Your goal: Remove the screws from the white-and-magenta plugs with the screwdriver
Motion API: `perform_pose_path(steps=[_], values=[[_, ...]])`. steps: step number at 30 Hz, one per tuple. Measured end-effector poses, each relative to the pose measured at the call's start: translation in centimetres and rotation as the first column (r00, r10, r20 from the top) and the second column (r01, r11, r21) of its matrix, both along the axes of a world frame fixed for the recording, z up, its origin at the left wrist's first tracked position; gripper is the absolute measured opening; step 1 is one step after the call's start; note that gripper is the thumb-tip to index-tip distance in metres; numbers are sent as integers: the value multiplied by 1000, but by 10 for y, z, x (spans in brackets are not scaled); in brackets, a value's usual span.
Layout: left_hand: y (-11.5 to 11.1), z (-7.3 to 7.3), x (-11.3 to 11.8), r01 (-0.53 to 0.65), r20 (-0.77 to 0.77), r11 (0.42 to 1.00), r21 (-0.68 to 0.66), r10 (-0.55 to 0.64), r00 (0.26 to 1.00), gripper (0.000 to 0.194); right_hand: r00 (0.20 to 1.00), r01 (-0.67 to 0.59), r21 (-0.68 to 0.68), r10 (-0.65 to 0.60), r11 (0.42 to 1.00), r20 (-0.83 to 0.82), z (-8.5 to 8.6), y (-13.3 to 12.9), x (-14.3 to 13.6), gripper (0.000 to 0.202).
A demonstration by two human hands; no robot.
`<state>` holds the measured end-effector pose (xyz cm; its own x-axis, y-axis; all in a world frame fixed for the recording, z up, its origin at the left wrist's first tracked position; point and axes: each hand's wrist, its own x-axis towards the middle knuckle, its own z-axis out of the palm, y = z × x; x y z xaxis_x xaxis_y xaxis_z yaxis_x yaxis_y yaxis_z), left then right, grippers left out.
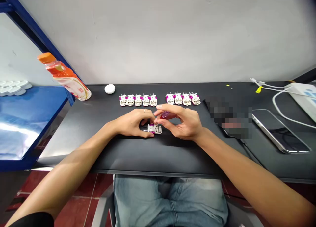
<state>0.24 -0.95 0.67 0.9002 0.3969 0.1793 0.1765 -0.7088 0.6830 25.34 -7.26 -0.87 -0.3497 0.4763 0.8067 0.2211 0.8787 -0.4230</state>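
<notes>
Your left hand [135,122] held a white-and-purple pronged plug module [155,129]. Your right hand [185,121] pinched a translucent purple piece [165,115] near it.

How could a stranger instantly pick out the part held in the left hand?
On the black table, find the left hand. Its thumb and fingers hold a small white and purple part. Unlike the similar parts lined up behind, whose prongs point toward the wall, this one's point left, toward the palm.

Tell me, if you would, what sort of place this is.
Probably a workbench for small parts, perhaps in a workshop: pronged white-and-purple units are lined up on a black tabletop, and the left hand holds another unit.
</notes>
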Motion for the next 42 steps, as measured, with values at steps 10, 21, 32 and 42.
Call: perform_pose_path(steps=[10, 21, 32, 42], values=[[-1, -3, 1, -12, -2, 1000, 9, 12, 1000, 25, 997, 48, -4, -48, 999, 53, 1, -7, -2, 57], [-3, 0, 1, -57, 10, 998, 12, 57, 998, 24, 977, 28, -103, -49, 994, -207, -1, 0, 2, 53], [-1, -2, 0, -169, 50, 983, 76, 165, 985, 34, 984, 158, -95, -165, 983, -72, -17, 16, 15, 40], [0, -4, 1, -328, 140, 926, 189, 306, 942, 13, 985, 152, -142, -161, 978, -55, -15, 17, 16, 35]])
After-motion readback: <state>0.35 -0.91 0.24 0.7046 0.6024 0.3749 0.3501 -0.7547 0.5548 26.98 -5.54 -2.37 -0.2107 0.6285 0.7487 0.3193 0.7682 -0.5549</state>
